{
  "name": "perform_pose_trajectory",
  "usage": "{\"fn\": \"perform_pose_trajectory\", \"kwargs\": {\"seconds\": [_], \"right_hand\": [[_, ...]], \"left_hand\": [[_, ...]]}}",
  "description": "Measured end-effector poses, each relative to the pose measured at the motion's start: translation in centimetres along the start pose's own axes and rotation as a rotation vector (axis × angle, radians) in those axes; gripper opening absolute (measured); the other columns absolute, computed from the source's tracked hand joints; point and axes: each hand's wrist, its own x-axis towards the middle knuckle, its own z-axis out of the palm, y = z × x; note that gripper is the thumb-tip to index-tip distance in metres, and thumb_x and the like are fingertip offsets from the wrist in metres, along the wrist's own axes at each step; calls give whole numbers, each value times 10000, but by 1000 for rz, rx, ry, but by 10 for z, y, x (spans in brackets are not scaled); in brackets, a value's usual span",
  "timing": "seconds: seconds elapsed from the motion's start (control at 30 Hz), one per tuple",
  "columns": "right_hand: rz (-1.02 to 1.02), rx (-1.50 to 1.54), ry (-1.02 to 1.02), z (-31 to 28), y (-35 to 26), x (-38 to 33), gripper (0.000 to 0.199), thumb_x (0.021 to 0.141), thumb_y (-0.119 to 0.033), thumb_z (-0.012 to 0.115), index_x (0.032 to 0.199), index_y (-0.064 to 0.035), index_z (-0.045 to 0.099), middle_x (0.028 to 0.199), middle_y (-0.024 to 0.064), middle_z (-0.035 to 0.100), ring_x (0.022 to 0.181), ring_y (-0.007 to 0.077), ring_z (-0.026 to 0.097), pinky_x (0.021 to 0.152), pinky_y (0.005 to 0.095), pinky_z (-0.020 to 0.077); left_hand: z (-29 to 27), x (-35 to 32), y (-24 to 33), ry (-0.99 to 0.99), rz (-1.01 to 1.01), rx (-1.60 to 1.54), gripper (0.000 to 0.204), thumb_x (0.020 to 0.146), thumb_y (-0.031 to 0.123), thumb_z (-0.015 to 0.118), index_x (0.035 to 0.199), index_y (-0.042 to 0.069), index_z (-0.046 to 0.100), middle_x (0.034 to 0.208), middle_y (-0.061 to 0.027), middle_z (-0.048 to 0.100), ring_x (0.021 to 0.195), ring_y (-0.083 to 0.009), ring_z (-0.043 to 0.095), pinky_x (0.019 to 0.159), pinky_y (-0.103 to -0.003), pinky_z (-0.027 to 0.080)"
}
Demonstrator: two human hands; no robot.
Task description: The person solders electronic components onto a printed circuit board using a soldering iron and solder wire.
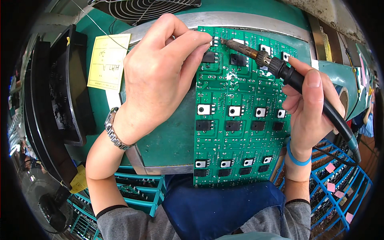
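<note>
"What does the right hand hold?"
"It grips a soldering iron, tip just right of the left hand."
"And that one?"
"Fingertips pinched together; I can't tell on what."
"The green circuit board?"
"Beneath and between both hands. Beyond the left sits a fan grille."

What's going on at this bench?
The person's right hand holds a soldering iron, its tip at the far end of a green circuit board. The left hand's fingers are pinched together just left of the tip; anything between them is hidden. I can't tell whether the tip touches the board.
</note>
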Motion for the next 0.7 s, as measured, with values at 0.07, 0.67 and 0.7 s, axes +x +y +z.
{"fn": "perform_pose_trajectory", "kwargs": {"seconds": [0.07,0.67,0.7], "right_hand": [[-10,6,-9,1,1,1,396,964,-272,508,981,87,675,648,63,628,450,36,476,425,146,334],[-130,-55,-35,2,4,-1,363,955,-241,522,967,86,679,625,70,626,454,39,494,430,154,341],[-132,-50,-38,2,4,-1,359,955,-237,522,967,87,679,626,69,626,454,40,494,429,155,341]], "left_hand": [[0,0,1,-4,-2,2,168,762,-10,726,915,53,701,740,-16,513,617,-108,468,510,-232,367],[3,2,1,-14,-14,-9,177,767,1,728,937,46,707,764,-26,515,620,-103,485,522,-227,393],[1,3,2,-15,-26,-10,179,774,-8,717,944,45,705,768,-20,514,616,-93,473,516,-221,380]]}}
